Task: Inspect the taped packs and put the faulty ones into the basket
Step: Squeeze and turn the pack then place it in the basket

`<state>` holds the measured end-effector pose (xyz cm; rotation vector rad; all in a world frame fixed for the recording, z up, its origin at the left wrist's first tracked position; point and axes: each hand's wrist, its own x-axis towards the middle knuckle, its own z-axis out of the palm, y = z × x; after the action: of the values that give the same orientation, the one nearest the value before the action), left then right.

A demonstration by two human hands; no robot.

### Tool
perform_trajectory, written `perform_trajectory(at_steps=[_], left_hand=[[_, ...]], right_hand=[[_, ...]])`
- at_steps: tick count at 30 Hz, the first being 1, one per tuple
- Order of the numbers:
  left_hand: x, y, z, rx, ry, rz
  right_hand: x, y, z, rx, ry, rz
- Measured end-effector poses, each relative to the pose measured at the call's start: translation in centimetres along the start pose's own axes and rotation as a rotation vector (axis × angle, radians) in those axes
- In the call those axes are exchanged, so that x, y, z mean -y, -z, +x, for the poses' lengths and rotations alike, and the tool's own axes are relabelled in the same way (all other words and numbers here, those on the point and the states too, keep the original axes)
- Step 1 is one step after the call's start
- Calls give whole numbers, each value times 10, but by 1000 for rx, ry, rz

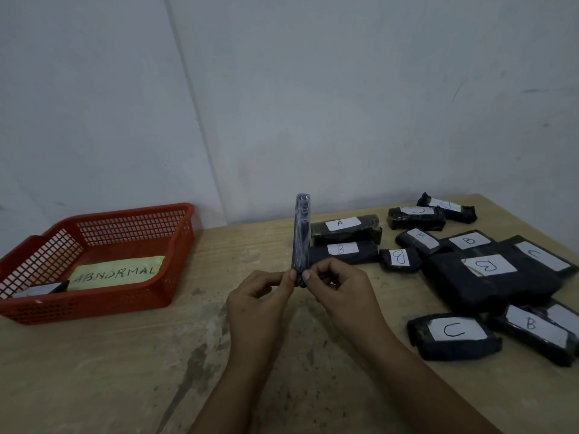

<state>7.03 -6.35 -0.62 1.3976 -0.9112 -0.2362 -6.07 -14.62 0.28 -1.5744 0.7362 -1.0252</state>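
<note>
A slim black taped pack [301, 233] stands upright on edge above the table's middle. My left hand [260, 299] and my right hand [338, 289] both pinch its lower end between thumb and fingers. The red mesh basket [185, 245] sits at the left, with a yellow "ABNORMAL" label [116, 272] on its floor and one pack [40, 289] lying in its front left corner. Several black taped packs with white lettered labels lie to the right, among them an A pack [346, 233], a B pack [343, 252] and a C pack [454, 336].
The wooden table [125, 355] has worn pale patches. A grey wall rises just behind the table. The pile of packs fills the right side up to the table's right edge.
</note>
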Motion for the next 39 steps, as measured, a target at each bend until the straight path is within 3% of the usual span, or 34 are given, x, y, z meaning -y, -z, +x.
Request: perform_trajectory(at_steps=[8,16,27,31,39], left_hand=[[2,-1,1,30,-9,36],[-8,3,3,21,76,-40],[-7,0,-1,132,129,2],[-12,-3,-1,89,163,-97],[-7,2,4,104,201,-64]], right_hand=[[-4,2,3,-50,5,11],[-4,5,4,50,-12,-71],[0,9,5,-95,29,44],[-1,6,1,-68,22,58],[-4,1,0,-59,52,43]])
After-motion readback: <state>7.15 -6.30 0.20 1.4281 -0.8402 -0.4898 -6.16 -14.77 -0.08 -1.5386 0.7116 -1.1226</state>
